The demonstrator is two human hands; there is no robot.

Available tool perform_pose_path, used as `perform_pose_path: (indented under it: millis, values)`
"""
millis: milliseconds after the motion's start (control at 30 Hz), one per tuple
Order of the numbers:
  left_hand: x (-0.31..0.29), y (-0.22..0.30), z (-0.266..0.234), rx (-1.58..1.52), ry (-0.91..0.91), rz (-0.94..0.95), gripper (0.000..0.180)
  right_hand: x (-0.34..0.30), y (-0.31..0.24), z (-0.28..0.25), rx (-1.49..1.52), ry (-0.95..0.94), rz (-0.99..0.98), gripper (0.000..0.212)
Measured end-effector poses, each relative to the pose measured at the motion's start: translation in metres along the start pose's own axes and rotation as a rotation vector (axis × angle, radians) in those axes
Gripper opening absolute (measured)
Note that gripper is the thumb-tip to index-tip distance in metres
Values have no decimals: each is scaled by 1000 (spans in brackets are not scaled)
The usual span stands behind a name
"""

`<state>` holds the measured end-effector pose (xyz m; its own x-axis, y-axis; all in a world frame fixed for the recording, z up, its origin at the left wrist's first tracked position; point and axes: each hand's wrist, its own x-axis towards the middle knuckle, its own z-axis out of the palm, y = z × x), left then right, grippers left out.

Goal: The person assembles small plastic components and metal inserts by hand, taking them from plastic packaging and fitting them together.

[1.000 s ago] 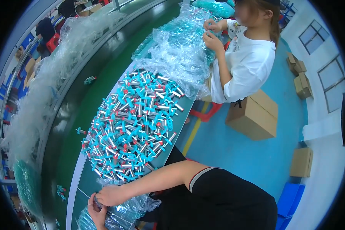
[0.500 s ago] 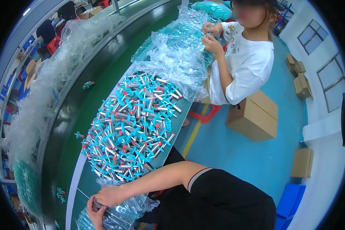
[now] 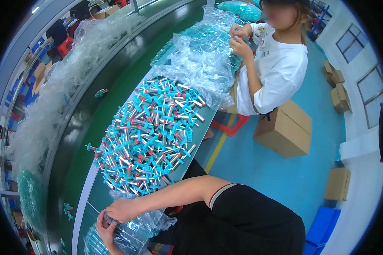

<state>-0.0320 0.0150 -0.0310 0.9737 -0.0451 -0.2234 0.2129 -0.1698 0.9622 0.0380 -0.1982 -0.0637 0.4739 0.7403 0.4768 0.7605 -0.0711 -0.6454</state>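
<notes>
The left hand pinches a small dark piece beside the right hand, whose hold I cannot tell, above clear crinkled plastic packaging at near left; this two-handed handling seemingly needs steadiness next.

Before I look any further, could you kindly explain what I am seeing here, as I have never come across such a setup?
Of course. There is no machine arm here: a person works with two bare hands. The view comes from a wide fisheye camera on that person's head, looking down, so straight edges bend.

The left hand and right hand meet at the near end of the table. Something small and dark shows between them, but the fingers hide too much to tell what it is. Clear plastic packaging lies beside them.

Beyond is a pile of turquoise, silver and red pieces, then more clear plastic near a co-worker.
</notes>
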Motion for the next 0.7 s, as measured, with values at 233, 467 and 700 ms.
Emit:
perform_pose_path:
  millis: [233,467,700]
  values:
    - [-3,7,8,-90,70,4,73,-5,-1,-7,19,104,-27,24]
    - [-2,-2,8,-45,89,21,70,-7,1,4,-97,196,-126,16]
    - [5,1,7,-7,57,-1,75,5,12,0,-86,16,-119,12]
